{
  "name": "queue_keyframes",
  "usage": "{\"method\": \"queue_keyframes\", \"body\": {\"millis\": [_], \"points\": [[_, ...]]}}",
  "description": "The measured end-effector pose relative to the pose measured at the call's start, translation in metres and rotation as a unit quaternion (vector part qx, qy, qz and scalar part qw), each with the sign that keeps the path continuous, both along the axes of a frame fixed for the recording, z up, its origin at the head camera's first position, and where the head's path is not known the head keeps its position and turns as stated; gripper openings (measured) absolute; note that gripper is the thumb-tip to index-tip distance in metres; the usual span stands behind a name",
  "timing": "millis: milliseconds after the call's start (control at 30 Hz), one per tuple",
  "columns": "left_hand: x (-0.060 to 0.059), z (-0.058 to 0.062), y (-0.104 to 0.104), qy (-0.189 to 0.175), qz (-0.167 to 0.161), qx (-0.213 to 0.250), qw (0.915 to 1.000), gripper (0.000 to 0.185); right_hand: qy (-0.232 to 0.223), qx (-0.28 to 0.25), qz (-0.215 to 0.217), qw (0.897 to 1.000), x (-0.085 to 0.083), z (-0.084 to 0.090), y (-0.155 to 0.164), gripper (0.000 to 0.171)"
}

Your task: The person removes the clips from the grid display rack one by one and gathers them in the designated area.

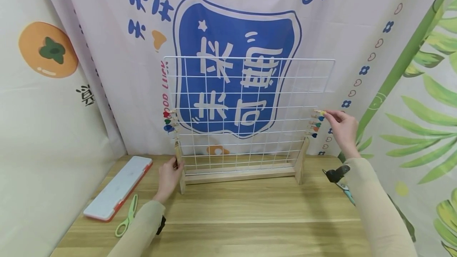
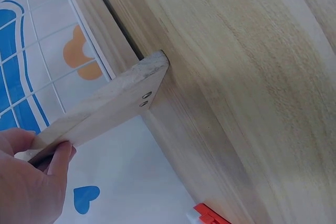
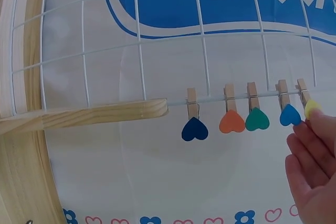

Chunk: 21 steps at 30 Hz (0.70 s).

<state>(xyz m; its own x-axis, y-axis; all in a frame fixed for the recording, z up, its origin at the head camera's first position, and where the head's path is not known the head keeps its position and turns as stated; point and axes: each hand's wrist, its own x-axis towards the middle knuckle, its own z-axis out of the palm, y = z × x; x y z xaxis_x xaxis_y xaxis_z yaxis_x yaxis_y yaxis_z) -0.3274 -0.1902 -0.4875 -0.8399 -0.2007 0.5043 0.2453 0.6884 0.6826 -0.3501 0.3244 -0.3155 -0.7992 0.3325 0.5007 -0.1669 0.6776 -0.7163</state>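
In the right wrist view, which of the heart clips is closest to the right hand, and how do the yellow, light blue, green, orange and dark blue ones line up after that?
From the right hand, nearest first:
1. Yellow heart clip, at the fingertips, row's right end.
2. Light blue heart clip, next leftward.
3. Green heart clip, middle.
4. Orange heart clip, left of green.
5. Dark blue heart clip, far left, beside the wooden post.

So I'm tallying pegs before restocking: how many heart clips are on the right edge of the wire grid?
5, in a row along the right edge of the wire grid: dark blue clip, orange clip, green clip, blue clip, and yellow clip at the right hand fingertips. None looks hidden.
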Motion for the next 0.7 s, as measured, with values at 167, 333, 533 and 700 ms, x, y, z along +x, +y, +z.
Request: {"method": "queue_keyframes", "body": {"millis": [167,333,533,700], "points": [[0.000,0.000,0.000,0.000,0.001,-0.001,1.0000,0.014,0.020,-0.006,-0.020,1.000,-0.002,-0.003,-0.002,0.035],[0.000,0.001,0.001,0.001,0.001,-0.001,1.0000,0.013,0.017,-0.019,-0.031,0.999,-0.002,-0.003,0.000,0.036],[0.000,0.000,0.001,-0.008,0.000,0.004,1.0000,0.013,0.001,-0.056,-0.042,0.998,0.003,-0.003,0.007,0.040],[0.001,0.001,0.000,-0.014,-0.001,0.008,0.9999,0.014,0.004,-0.070,-0.035,0.997,0.012,-0.006,0.011,0.038]]}}
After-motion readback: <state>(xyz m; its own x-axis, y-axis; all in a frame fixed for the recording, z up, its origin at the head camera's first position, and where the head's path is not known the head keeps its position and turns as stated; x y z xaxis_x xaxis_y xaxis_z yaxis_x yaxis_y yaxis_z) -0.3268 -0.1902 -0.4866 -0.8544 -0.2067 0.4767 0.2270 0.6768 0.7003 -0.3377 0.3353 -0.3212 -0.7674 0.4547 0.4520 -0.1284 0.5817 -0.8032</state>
